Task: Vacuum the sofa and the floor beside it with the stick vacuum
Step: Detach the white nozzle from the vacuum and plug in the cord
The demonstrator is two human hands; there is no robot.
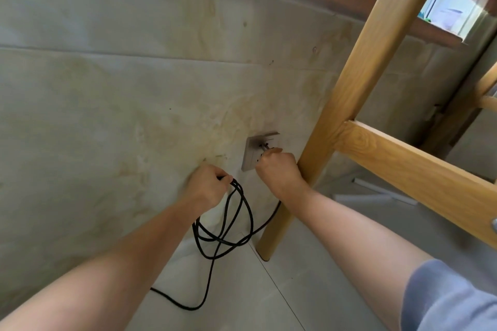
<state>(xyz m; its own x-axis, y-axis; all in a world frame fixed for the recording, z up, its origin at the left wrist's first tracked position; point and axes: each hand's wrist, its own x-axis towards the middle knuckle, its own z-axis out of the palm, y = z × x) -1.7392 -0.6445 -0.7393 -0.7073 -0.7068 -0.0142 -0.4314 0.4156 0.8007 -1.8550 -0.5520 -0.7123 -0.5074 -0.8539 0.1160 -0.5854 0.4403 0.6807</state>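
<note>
A grey wall socket point(252, 152) sits low on the beige tiled wall. My right hand point(278, 169) grips a plug right at the socket; its metal prongs point(265, 146) show between my fist and the socket face. My left hand point(208, 187) holds several loops of black power cord point(236, 226), which hang down against the wall. One strand trails onto the floor at the lower left. Neither the stick vacuum nor the sofa is in view.
A wooden furniture leg point(347, 115) slants down to the floor just right of my right hand, with a wooden crossbar point(419, 169) running off to the right. White tubes point(376, 193) lie on the grey tile floor point(295, 290) behind the leg.
</note>
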